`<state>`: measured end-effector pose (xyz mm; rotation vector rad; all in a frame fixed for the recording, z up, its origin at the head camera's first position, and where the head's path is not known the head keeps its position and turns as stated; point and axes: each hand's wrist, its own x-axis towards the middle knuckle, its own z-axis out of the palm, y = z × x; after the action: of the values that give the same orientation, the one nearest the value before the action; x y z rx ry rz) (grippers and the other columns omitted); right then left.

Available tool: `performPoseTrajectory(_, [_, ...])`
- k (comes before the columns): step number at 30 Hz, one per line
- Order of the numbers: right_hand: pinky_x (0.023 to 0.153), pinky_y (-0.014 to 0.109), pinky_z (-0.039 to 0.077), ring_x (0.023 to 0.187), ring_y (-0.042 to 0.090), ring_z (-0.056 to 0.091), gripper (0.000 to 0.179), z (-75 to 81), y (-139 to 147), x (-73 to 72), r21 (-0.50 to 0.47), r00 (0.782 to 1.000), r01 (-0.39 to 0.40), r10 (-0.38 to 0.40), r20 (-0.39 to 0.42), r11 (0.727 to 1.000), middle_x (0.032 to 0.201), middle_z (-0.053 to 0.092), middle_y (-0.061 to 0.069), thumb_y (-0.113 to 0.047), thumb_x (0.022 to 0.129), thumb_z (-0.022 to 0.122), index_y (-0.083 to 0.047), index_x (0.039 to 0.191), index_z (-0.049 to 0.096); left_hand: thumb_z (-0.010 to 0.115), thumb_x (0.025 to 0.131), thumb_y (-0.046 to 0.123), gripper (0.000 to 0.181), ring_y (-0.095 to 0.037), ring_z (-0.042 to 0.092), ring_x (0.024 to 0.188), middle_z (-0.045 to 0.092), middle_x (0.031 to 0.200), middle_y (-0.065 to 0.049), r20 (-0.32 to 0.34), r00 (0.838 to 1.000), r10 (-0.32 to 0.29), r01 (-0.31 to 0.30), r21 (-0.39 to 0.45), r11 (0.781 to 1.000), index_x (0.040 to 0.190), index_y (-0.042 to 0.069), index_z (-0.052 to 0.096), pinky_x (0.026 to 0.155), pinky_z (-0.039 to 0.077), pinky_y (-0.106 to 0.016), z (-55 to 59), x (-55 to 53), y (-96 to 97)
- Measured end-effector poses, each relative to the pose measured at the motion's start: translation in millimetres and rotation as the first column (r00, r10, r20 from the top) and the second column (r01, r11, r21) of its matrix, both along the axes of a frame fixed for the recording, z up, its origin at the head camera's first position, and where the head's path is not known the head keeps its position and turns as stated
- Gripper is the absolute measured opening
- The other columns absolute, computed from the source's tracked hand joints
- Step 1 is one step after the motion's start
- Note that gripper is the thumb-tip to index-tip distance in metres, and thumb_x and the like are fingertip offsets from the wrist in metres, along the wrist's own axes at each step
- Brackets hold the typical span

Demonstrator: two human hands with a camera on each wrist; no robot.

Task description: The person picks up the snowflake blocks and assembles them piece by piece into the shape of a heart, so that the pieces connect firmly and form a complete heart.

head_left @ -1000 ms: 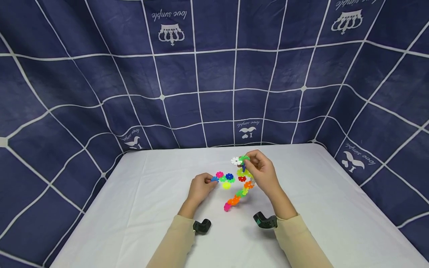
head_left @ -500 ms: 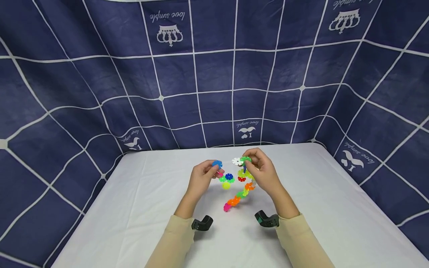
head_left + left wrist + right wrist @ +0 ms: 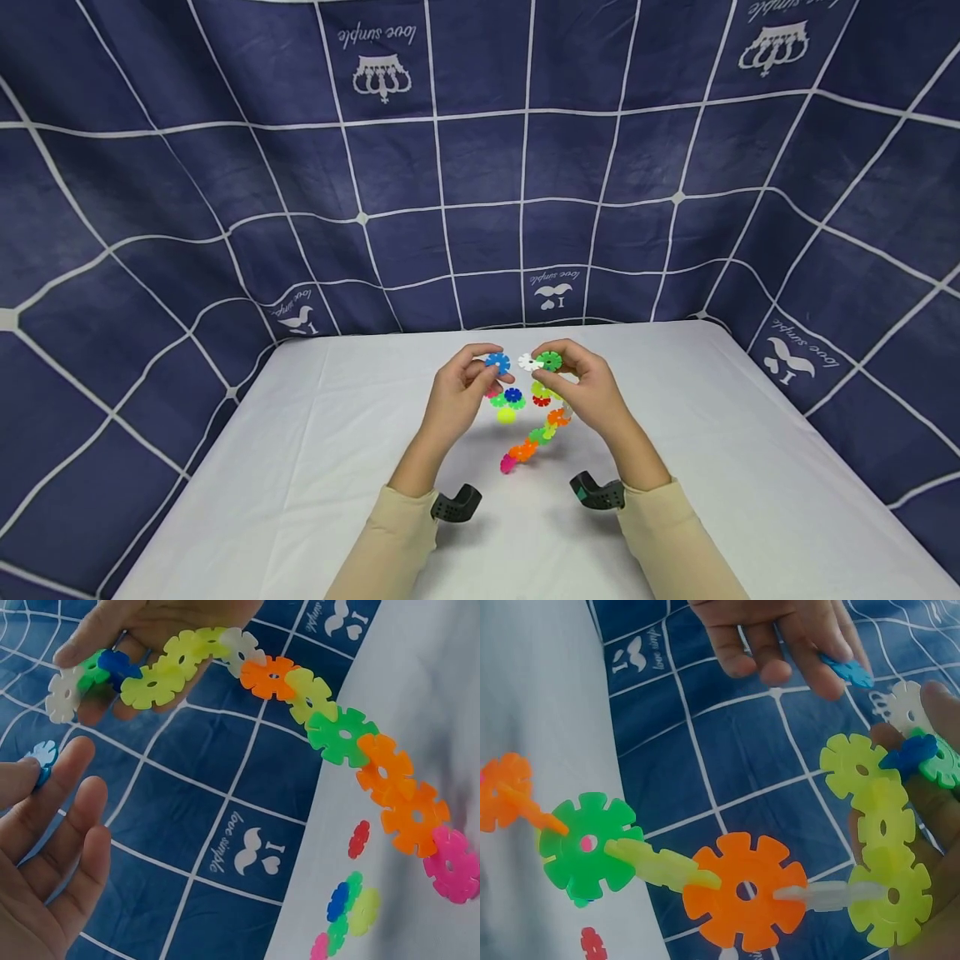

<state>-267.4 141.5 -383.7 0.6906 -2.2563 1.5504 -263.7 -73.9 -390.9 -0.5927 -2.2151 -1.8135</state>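
My left hand (image 3: 452, 400) pinches a light blue snowflake disc (image 3: 497, 362) between thumb and index finger; in the left wrist view its other fingers are spread. My right hand (image 3: 588, 387) holds a long chain of interlocked snowflake discs (image 3: 343, 735) close to its upper end. At that end are a white disc (image 3: 528, 362), a green disc (image 3: 551, 360) and a dark blue one (image 3: 909, 754). The chain hangs in a curve through yellow, orange and green discs to a pink disc (image 3: 452, 865). A small gap separates the light blue disc from the white one.
Several loose discs lie on the white-covered table (image 3: 337, 467): a red disc (image 3: 542, 402), a dark blue disc (image 3: 513, 395), a yellow disc (image 3: 507, 416), green ones and a pink disc. A navy checked curtain (image 3: 480, 167) encloses the back and sides.
My left hand has lifted the light blue disc off the table and brought it up and right, close to the white disc. My right hand stays nearly in place, its fingers slightly shifted on the chain.
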Motion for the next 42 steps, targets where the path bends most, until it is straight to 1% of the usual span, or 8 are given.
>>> performPoseTrajectory(5, [0.087, 0.032, 0.056, 0.093, 0.012, 0.066, 0.02, 2.8, -2, 3.1, 0.016, 1.0, -0.001, 0.001, -0.001, 1.0, 0.1, 0.074, 0.005, -0.015, 0.09, 0.075, -0.013, 0.109, 0.069, 0.062, 0.099, 0.014, 0.023, -0.017, 0.07, 0.079, 0.078, 0.091, -0.009, -0.052, 0.999, 0.001, -0.003, -0.02, 1.0, 0.121, 0.014, 0.066, 0.076, 0.059, -0.024, 1.7, 3.1, 2.3])
performPoseTrajectory(9, [0.081, 0.028, 0.058, 0.092, 0.015, 0.067, 0.019, 4.8, -2, 5.4, 0.017, 0.999, -0.037, 0.037, 0.001, 0.999, 0.1, 0.075, 0.005, -0.015, 0.09, 0.075, -0.013, 0.109, 0.069, 0.063, 0.098, 0.014, 0.022, -0.023, 0.071, 0.077, 0.078, 0.093, -0.008, -0.107, 0.994, -0.011, 0.009, -0.02, 1.0, 0.12, 0.013, 0.067, 0.076, 0.062, -0.034, 1.4, 3.2, 2.8])
performPoseTrajectory(12, [0.083, 0.028, 0.057, 0.093, 0.013, 0.068, 0.019, 5.3, -2, 5.8, 0.019, 0.999, -0.051, 0.052, -0.014, 0.998, 0.103, 0.075, 0.005, -0.014, 0.09, 0.074, -0.013, 0.108, 0.07, 0.063, 0.098, 0.014, 0.019, -0.027, 0.071, 0.077, 0.078, 0.095, -0.007, -0.152, 0.988, -0.03, 0.026, -0.025, 0.999, 0.117, 0.014, 0.068, 0.077, 0.061, -0.039, 1.7, 3.8, 2.2])
performPoseTrajectory(19, [0.091, 0.03, 0.054, 0.098, 0.008, 0.067, 0.016, 6.9, -3, 7.2, 0.016, 0.997, -0.071, 0.071, -0.03, 0.997, 0.106, 0.076, 0.006, -0.011, 0.089, 0.075, -0.012, 0.104, 0.072, 0.064, 0.097, 0.011, 0.018, -0.02, 0.069, 0.071, 0.078, 0.095, -0.01, -0.21, 0.975, -0.072, 0.068, -0.027, 0.997, 0.114, 0.01, 0.07, 0.075, 0.061, -0.026, 2.4, 6.8, 0.4])
performPoseTrajectory(25, [0.09, 0.03, 0.054, 0.1, 0.008, 0.067, 0.015, 10.2, -3, 10.4, 0.016, 0.998, -0.068, 0.068, -0.015, 0.998, 0.108, 0.076, 0.005, -0.011, 0.087, 0.077, -0.013, 0.102, 0.073, 0.068, 0.094, 0.009, 0.018, -0.014, 0.068, 0.066, 0.078, 0.089, -0.008, -0.251, 0.967, -0.052, 0.038, -0.058, 0.998, 0.111, 0.01, 0.073, 0.069, 0.06, -0.024, 6.7, 10.4, 1.4])
performPoseTrajectory(32, [0.091, 0.033, 0.053, 0.102, 0.008, 0.066, 0.017, 11.3, -3, 11.5, 0.039, 0.999, -0.045, 0.046, -0.017, 0.998, 0.107, 0.076, 0.003, -0.012, 0.087, 0.078, -0.014, 0.104, 0.073, 0.068, 0.093, 0.006, 0.019, -0.024, 0.069, 0.067, 0.077, 0.093, -0.013, -0.23, 0.971, -0.072, 0.067, -0.027, 0.997, 0.111, 0.007, 0.072, 0.072, 0.061, -0.027, 7.7, 11.2, 4.2])
performPoseTrajectory(37, [0.093, 0.034, 0.052, 0.104, 0.009, 0.064, 0.021, 10.4, -3, 10.7, 0.073, 0.998, -0.049, 0.052, -0.045, 0.996, 0.107, 0.075, 0.001, -0.013, 0.088, 0.077, -0.016, 0.108, 0.071, 0.068, 0.094, 0.009, 0.019, -0.023, 0.07, 0.071, 0.078, 0.097, -0.01, -0.211, 0.977, -0.029, 0.024, -0.025, 0.999, 0.112, 0.01, 0.073, 0.073, 0.061, -0.026, 6.7, 10.7, 5.0])
performPoseTrajectory(42, [0.094, 0.035, 0.053, 0.105, 0.01, 0.064, 0.029, 9.6, -3, 9.5, 0.088, 0.998, -0.039, 0.044, -0.049, 0.995, 0.115, 0.073, 0.0, -0.014, 0.088, 0.077, -0.017, 0.116, 0.069, 0.068, 0.094, 0.013, 0.028, -0.021, 0.07, 0.075, 0.077, 0.093, -0.009, -0.218, 0.976, -0.005, -0.014, -0.084, 0.996, 0.122, 0.015, 0.07, 0.075, 0.06, -0.024, 6.2, 8.9, 3.2])
